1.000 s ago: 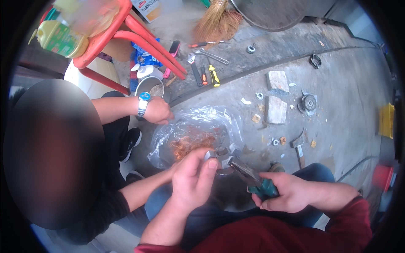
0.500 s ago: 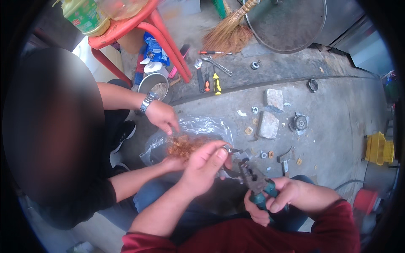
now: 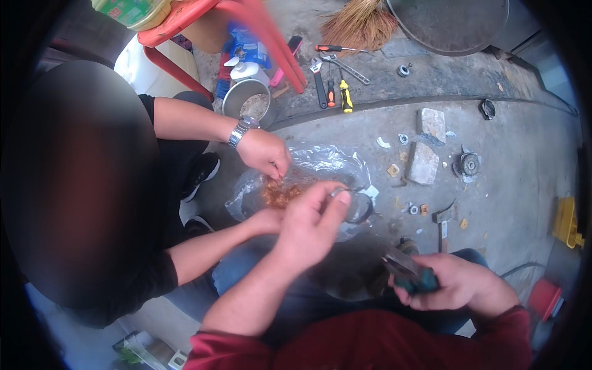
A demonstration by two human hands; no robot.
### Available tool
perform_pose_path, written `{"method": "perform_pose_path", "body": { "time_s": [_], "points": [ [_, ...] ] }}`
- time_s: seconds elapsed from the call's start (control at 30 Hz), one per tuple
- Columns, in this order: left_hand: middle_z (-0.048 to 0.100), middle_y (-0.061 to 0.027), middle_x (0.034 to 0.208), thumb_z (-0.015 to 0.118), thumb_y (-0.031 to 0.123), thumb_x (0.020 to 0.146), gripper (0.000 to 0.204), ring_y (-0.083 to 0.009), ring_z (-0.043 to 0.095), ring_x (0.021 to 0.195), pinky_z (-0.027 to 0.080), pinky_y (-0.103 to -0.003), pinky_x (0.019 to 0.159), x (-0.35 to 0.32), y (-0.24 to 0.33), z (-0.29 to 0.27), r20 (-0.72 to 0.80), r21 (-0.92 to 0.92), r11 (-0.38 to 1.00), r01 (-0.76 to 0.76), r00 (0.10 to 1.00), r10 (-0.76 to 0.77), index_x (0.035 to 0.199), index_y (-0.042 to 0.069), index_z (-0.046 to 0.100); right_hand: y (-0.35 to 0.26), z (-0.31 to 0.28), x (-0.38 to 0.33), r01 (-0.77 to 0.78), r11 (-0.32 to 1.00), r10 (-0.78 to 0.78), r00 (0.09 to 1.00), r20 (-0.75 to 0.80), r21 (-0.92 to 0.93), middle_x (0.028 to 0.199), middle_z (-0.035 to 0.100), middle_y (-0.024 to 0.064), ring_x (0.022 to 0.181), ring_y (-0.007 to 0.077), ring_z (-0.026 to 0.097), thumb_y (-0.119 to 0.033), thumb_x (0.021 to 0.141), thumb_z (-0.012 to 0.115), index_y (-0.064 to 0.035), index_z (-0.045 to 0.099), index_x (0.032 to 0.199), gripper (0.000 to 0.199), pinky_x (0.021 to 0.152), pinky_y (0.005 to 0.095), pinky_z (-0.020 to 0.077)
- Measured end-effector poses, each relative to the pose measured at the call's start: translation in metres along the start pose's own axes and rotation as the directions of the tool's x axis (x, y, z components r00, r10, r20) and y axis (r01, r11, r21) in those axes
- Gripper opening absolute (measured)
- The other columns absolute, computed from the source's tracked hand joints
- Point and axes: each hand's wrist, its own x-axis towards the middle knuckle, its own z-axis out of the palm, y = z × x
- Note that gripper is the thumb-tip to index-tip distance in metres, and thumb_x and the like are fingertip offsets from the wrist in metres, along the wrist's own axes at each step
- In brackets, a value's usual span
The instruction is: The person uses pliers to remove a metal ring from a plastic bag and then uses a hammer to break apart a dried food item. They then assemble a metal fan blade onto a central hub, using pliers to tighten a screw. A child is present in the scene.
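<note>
My left hand [image 3: 311, 222] is raised over a clear plastic bag [image 3: 320, 166] on the concrete floor, its fingers pinched on a round dark metal ring part [image 3: 354, 203]. My right hand [image 3: 450, 283] rests near my knee, closed around green-handled pliers [image 3: 410, 274]. Copper-coloured bits [image 3: 277, 194] lie in the bag. Opposite me a second person reaches in: one hand with a wristwatch [image 3: 265, 151] picks at the copper bits, the other hand [image 3: 262, 219] sits under my left hand.
Wrenches and screwdrivers [image 3: 336, 86] lie on a raised ledge beside a metal pot [image 3: 246, 102] and red stool legs [image 3: 271, 37]. Two stone blocks [image 3: 425, 145], a small round metal part [image 3: 468, 163], nuts and a hammer [image 3: 443, 222] dot the floor. A yellow object [image 3: 564, 222] sits right.
My right hand with the pliers has dropped away from the ring part toward my knee. My left hand stays over the bag. The view has tilted slightly.
</note>
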Motion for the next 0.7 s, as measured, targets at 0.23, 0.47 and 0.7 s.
{"method": "perform_pose_path", "body": {
  "time_s": [0.23,0.47,0.7],
  "points": [
    [0.063,-0.0028,0.084,0.053,0.021,0.102,0.024,-0.0037,0.051,0.061,0.044,-0.018,0.054,0.000,-0.023,-0.017,-0.103,-0.429,0.883,0.190,0.961,-0.257,0.115,0.001,0.059,0.028,-0.023,0.009,0.042,0.752,-0.082,0.996,0.029,0.658,0.092,0.066,0.0148,0.084,0.0253,0.065,-0.001,0.078,0.064,0.0039,0.053,0.126,0.050,0.077,0.0369,0.0489],
    [0.062,-0.0059,0.087,0.048,0.021,0.103,0.026,-0.0062,0.058,0.067,0.057,-0.022,0.052,0.001,0.045,-0.016,-0.405,-0.399,0.905,-0.148,0.914,-0.029,0.114,-0.001,0.056,0.044,-0.011,0.052,-0.343,0.686,0.211,0.938,0.276,0.641,0.121,0.063,0.0273,0.111,0.0372,0.064,0.006,0.073,0.058,0.0085,0.048,0.131,0.059,0.099,0.0398,0.0481],
    [0.066,-0.0126,0.101,0.049,0.022,0.103,0.028,-0.0109,0.063,0.077,0.056,-0.022,0.057,-0.005,0.034,-0.038,-0.344,-0.394,0.893,-0.219,0.936,0.078,0.113,-0.003,0.056,0.052,-0.012,0.051,-0.381,0.429,0.034,0.913,0.407,0.819,0.139,0.049,0.0312,0.126,0.0419,0.053,0.006,0.064,0.057,0.0110,0.036,0.141,0.080,0.108,0.0461,0.0403]
  ]
}}
